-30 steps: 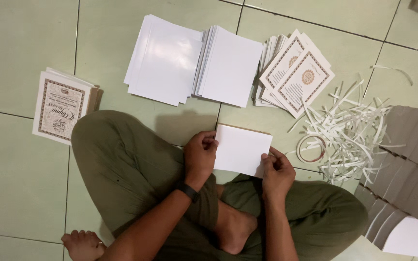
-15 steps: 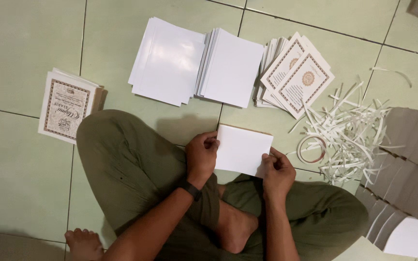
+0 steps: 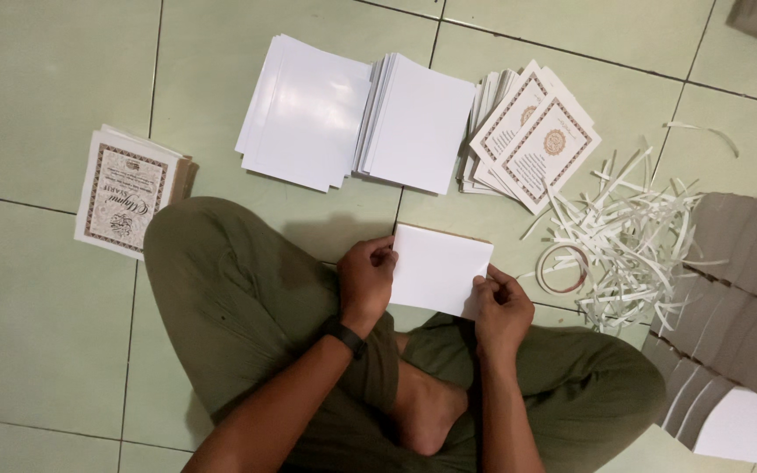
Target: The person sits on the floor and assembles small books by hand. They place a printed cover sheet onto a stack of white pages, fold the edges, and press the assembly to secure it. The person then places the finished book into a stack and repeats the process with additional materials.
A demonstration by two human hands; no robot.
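Over the last second we see almost no change in the work itself: both hands hold the blank white card [image 3: 438, 268] in the same place, above the floor [image 3: 37, 105] just in front of the crossed legs. The left hand [image 3: 366, 278] pinches its left edge, fingers curled closed on it; the right hand [image 3: 499, 307] grips the lower right corner likewise. Only the view drifts slightly, so the printed stack [image 3: 124, 200] at left sits a little differently in frame. We judge the card is being aligned or checked, not yet set down. Two white stacks [image 3: 357, 118], the bordered printed cards [image 3: 536, 140], a tape ring [image 3: 565, 268] and paper strips [image 3: 633, 241] lie beyond.
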